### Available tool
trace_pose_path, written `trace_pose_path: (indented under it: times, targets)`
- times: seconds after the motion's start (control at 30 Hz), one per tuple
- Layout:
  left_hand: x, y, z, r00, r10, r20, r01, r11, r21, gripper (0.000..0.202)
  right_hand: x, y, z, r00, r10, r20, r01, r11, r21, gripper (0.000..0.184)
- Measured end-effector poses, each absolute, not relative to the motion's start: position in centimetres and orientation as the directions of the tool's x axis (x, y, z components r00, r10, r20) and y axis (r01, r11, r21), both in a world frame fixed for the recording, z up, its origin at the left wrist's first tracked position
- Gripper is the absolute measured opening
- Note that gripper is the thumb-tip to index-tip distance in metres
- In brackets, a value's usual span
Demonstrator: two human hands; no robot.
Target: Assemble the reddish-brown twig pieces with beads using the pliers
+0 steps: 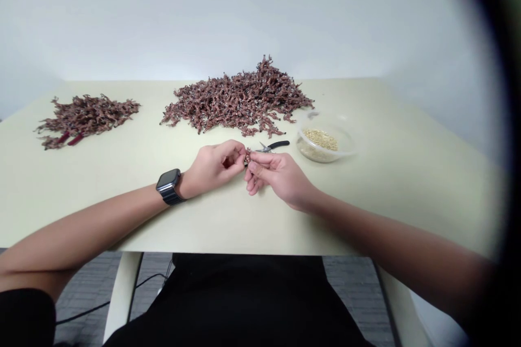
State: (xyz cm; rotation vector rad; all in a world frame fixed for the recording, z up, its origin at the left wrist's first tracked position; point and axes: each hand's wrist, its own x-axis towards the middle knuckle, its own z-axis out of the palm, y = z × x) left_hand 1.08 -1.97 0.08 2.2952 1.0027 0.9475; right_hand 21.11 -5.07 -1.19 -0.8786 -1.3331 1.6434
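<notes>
My left hand [214, 167] and my right hand [277, 176] meet over the middle of the pale table [122, 184]. Both pinch one small reddish-brown piece [247, 156] between their fingertips, the fingers of each hand closed on it. A dark watch [170, 186] sits on my left wrist. Small pliers with black handles [273, 146] lie on the table just beyond my right hand. A clear bowl of small pale beads [323, 142] stands to the right of them.
A big heap of the same reddish-brown pieces [240, 100] lies at the back centre, a smaller heap [83, 117] at the back left. A white wall rises behind the table. Cables run over the grey floor below.
</notes>
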Motion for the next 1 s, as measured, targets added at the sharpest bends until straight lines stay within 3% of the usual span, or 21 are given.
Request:
trace_pose_path:
  times: [0.17, 0.3, 0.57, 0.77, 0.87, 1.0]
  targets:
    - [1.3, -1.7, 0.0, 0.463, 0.802, 0.378, 0.384, -0.565, 0.73, 0.014, 21.3, -4.9, -1.1, -0.399, 0.917, -0.014, -0.186, -0.096, -0.978, 0.03]
    - [1.3, -1.2, -0.1, 0.407, 0.832, 0.376, 0.365, -0.526, 0.768, 0.014, 21.5, -4.8, -1.0, -0.368, 0.929, -0.033, -0.179, -0.106, -0.978, 0.039]
    - [1.0, -0.8, -0.2, 0.434, 0.808, 0.399, 0.351, -0.559, 0.751, 0.014, 21.3, -4.5, -1.3, -0.293, 0.956, -0.033, -0.136, -0.076, -0.988, 0.062]
    - [1.0, -1.1, -0.1, 0.44, 0.793, 0.42, 0.352, -0.583, 0.732, 0.015, 21.3, -4.5, -1.2, -0.271, 0.963, -0.013, -0.098, -0.041, -0.994, 0.061]
    - [0.8, -1.1, 0.5, 0.404, 0.742, 0.535, 0.365, -0.667, 0.65, 0.016, 21.4, -4.5, -1.1, -0.256, 0.967, -0.001, -0.076, -0.021, -0.997, 0.059]
    - [0.7, -1.1, 1.2, 0.464, 0.568, 0.679, 0.419, -0.817, 0.397, 0.015, 21.4, -4.5, -1.0, -0.21, 0.978, 0.005, 0.012, 0.008, -1.0, 0.049]
